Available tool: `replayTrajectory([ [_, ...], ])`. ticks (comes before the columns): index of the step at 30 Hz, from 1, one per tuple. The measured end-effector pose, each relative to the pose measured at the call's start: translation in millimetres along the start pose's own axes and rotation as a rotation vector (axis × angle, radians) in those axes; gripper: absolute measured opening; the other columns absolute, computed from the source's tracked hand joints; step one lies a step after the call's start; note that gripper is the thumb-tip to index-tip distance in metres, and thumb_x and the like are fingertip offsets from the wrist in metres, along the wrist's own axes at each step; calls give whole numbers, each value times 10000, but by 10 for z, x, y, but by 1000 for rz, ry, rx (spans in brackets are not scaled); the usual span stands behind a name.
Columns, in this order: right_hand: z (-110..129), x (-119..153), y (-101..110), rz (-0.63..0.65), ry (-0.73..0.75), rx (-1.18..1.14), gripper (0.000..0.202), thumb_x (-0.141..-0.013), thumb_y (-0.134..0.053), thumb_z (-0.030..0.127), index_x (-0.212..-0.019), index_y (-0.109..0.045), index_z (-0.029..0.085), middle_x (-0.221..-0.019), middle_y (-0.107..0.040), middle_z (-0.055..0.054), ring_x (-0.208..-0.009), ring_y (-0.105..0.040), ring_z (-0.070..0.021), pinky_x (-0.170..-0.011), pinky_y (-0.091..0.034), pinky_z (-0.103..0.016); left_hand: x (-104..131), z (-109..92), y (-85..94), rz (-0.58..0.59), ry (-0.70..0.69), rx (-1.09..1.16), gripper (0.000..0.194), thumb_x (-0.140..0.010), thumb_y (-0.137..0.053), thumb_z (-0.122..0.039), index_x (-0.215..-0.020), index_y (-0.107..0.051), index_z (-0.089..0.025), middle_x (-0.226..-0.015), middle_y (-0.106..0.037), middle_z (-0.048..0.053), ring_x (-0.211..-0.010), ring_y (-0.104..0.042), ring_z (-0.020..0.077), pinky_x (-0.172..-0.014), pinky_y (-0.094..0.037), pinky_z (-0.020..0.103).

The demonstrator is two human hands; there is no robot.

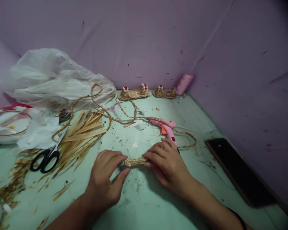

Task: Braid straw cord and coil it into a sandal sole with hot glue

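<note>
A small oblong coil of braided straw (135,162) lies between my two hands, above the pale green table (144,198). My right hand (169,164) pinches its right end, with the fingertips covering that end. At its left end, my left hand (108,175) has thumb and forefinger apart, the forefinger tip close to the coil. Beyond my right hand is a pink glue gun (166,127) with an orange trigger. A long braided straw cord (121,121) loops across the table and over the glue gun.
Black-handled scissors (48,158) and loose straw strips (83,134) lie to the left, before a plastic bag (60,80). Small beaded straw slippers (135,92) and a pink thread spool (184,83) stand at the back. A dark phone (240,171) lies at right.
</note>
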State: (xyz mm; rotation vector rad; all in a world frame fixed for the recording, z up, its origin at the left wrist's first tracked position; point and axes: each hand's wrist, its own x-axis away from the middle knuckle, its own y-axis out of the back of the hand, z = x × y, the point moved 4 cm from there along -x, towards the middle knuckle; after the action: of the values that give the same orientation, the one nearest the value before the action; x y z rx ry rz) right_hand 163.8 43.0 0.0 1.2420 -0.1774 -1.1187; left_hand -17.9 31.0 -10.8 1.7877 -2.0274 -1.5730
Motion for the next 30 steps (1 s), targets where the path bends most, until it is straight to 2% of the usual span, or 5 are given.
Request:
replayTrajectory([
  [4,53,22,-26,66,2,-37,128,-851,-554,189,-951,-634,184,-824,-681,-26,-812,-535,-199,-928,-282,-476,-2,-37,-25,3,-38,-5,309,-773,-605,-131,-1075,-542,-145,-948,-595,106,-892,-542,226,-816,-432,434],
  [8,91,63,-145,120,-8,0,140,-829,-599,230,-962,-637,211,-820,-674,-18,-834,-538,-206,-959,-267,-493,0,-51,-97,111,-34,-29,173,-792,-552,-95,-936,-593,-182,-812,-616,44,-770,-550,179,-880,-384,464],
  [17,144,67,-198,-49,136,60,154,-835,-537,107,-834,-649,212,-751,-670,19,-735,-532,-158,-946,-290,-424,12,-41,-147,200,16,-17,142,-776,-537,-92,-857,-601,-189,-748,-611,19,-725,-518,171,-877,-354,458],
  [27,224,79,-275,-36,82,92,229,-868,-449,90,-803,-633,209,-730,-683,23,-733,-566,-167,-978,-267,-454,9,-71,-164,239,33,-70,123,-766,-520,-82,-778,-602,-172,-723,-586,29,-725,-497,177,-879,-363,473],
  [30,184,97,-197,-66,1,-19,132,-827,-540,125,-929,-601,180,-766,-677,-2,-703,-588,-160,-979,-320,-473,1,-107,-175,239,14,-134,118,-759,-515,-90,-777,-606,-163,-715,-593,38,-718,-507,184,-897,-359,496],
])
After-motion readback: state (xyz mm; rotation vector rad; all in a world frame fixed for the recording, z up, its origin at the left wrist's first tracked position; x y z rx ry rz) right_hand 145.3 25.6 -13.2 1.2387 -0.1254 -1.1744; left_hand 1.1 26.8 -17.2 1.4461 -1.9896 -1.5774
